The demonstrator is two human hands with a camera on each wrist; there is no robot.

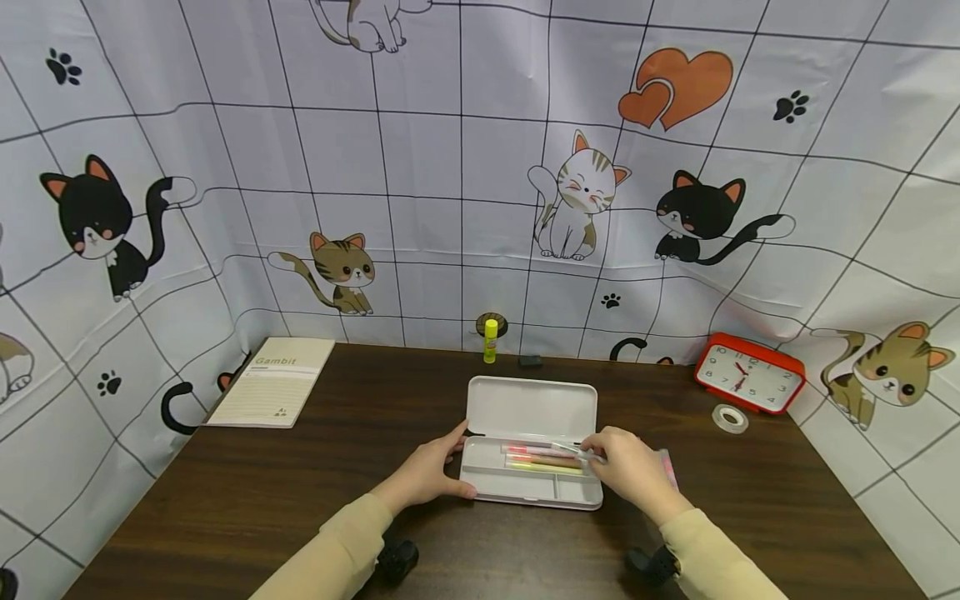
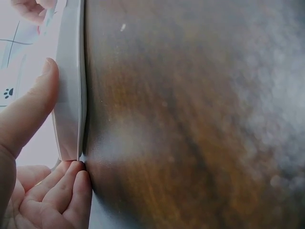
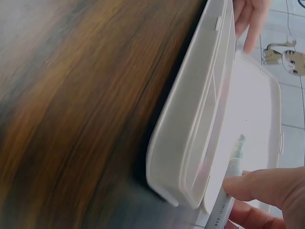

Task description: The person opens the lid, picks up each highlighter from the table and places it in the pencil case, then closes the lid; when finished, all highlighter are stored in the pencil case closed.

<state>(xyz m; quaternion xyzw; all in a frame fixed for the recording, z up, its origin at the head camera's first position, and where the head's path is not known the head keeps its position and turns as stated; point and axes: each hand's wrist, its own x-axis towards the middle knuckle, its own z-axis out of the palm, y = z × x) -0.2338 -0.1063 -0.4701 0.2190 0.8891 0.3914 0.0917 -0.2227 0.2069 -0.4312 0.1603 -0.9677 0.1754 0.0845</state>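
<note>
White case (image 1: 517, 485) lies open on the table (image 1: 525, 546), lid (image 1: 532, 408) back at twelve o'clock, leaving the pens (image 1: 543, 467) inside reachable. Left hand (image 1: 426, 475) grips the nine-o'clock end, seemingly to steady it; right hand (image 1: 632, 468) pinches a white pen (image 3: 222, 207) near three o'clock, its tip left free.

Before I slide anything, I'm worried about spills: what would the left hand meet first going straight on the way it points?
The left hand would meet the case almost at once: its fingertips seem to touch the left end, though the head view leaves any small gap unclear.
</note>
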